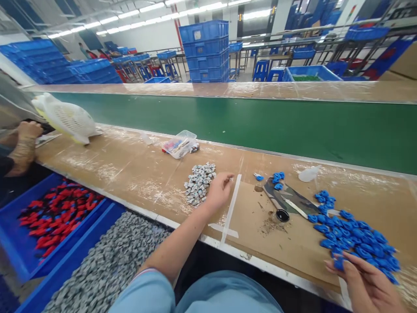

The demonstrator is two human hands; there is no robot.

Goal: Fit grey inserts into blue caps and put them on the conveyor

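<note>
My right hand [369, 280] pinches a small blue plastic piece [339, 262] between thumb and fingers, at the near edge of a pile of similar blue pieces [361, 239]. Beside a heap of small grey pieces [198, 182] is my left hand [221, 188], its fingertips pressed together; what they hold, if anything, is too small to make out. Between the hands, a cardboard sheet [250, 230] carries a little black pot [282, 215], a white stick-like tool [296, 208] and a camouflage-patterned strip [299, 198]. A few blue pieces [278, 176] lie on the strip's far end.
A clear plastic box [180, 144] and a white bird-shaped shell [67, 117] stand on the bench. Beyond runs a green conveyor belt [260, 121]. Bins of red [55, 213] and grey parts [110, 261] sit at lower left. Another person's arm [24, 148] is at far left.
</note>
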